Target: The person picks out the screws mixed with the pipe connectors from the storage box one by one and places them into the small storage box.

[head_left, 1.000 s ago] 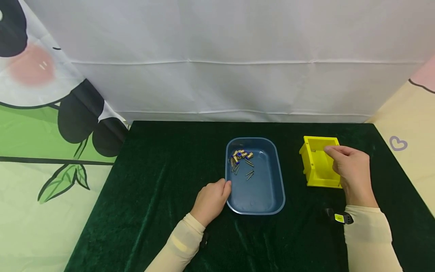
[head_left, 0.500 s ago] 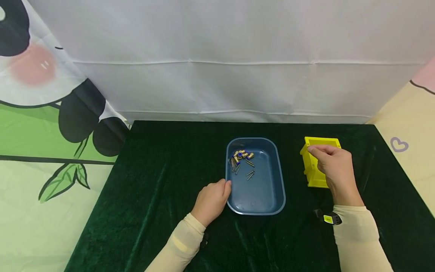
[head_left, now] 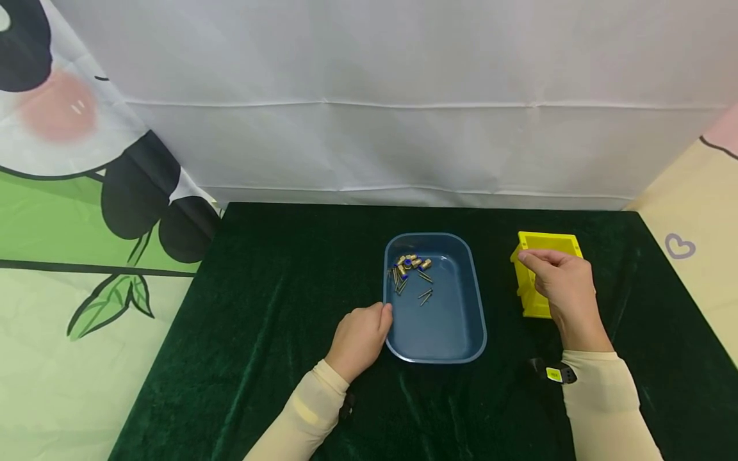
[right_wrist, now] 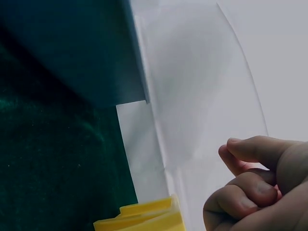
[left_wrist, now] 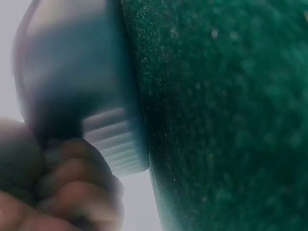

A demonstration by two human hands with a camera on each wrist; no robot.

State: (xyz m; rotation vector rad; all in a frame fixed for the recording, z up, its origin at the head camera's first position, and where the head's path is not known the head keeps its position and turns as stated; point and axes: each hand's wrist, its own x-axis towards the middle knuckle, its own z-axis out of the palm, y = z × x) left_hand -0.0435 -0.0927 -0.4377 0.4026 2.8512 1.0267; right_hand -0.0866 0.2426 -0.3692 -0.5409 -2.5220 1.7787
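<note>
A blue tray lies on the green cloth, its long sides running away from me. My left hand grips its left rim near the front corner; the left wrist view shows curled fingers at the tray's ribbed wall. Inside, brass fittings with blue ends cluster at the back left, and several thin screws lie nearby. My right hand hovers over a yellow bin, covering part of it. Thumb and forefinger meet at the tips, other fingers curl; I see nothing between them.
Dark green velvet covers the table. A white sheet hangs behind it. Printed cloth lies to the left and cream cloth to the right. The bin stands right of the tray, with a gap between.
My right hand has moved left across the yellow bin, mostly in the first half second, from its right side to its left part. The left hand and the tray have stayed put.
</note>
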